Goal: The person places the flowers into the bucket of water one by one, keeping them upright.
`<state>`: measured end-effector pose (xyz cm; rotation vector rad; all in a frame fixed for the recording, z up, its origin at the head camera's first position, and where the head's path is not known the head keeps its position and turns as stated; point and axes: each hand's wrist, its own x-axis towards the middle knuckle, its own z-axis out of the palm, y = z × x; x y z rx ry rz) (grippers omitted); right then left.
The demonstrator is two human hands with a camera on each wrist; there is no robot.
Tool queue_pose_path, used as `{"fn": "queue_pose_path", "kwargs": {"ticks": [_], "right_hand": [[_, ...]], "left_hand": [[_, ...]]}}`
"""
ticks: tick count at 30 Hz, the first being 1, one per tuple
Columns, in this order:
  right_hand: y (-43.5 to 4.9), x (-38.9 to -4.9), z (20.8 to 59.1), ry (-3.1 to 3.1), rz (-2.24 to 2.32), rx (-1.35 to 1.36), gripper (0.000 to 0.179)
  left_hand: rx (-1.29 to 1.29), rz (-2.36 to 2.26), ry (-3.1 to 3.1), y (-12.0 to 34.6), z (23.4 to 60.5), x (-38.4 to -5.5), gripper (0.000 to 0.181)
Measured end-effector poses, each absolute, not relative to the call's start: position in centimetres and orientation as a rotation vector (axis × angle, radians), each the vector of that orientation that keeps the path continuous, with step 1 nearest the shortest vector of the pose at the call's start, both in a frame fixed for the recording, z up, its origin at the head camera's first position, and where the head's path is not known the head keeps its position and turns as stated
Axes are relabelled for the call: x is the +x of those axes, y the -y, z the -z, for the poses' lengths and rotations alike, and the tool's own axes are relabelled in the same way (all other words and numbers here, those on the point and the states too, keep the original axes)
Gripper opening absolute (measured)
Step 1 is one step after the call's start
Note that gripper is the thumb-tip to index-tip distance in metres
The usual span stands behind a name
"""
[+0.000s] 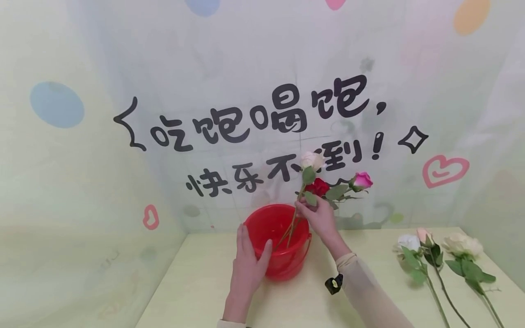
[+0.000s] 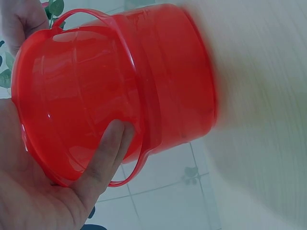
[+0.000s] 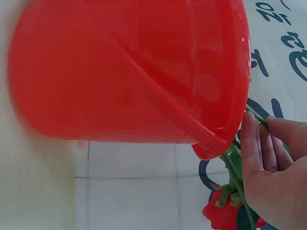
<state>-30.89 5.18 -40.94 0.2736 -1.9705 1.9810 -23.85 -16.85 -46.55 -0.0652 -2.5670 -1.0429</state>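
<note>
A red bucket point(image 1: 283, 268) stands on the table. My left hand point(image 1: 247, 264) rests against its left side, fingers straight and thumb spread across the front; the left wrist view has its fingers point(image 2: 108, 153) along the bucket's wall. Over the bucket's right rim, my right hand point(image 1: 319, 219) pinches the green stem of a white rose point(image 1: 312, 161) between thumb and fingers. That stem runs down into the bucket. A red rose point(image 1: 317, 187) and a pink rose point(image 1: 362, 181) lean out to the right, behind the right hand, which hides part of their stems.
On the table at right lie a white rose point(image 1: 409, 243), a pale pink rose point(image 1: 425, 236) and a cream rose point(image 1: 463, 246), stems toward the front. A black wrist device point(image 1: 334, 284) is by the right sleeve. A printed curtain point(image 1: 246, 68) hangs behind the table.
</note>
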Motion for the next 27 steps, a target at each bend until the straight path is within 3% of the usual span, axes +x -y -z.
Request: {"fn": "queue_pose_path", "kwargs": {"ticks": [27], "right_hand": [[-4.9, -30.9, 42.0, 2.247, -1.873, 0.260, 0.023]], "left_hand": [[-0.055, 1.026, 2.578, 16.8, 46.2, -23.9, 0.103]]}}
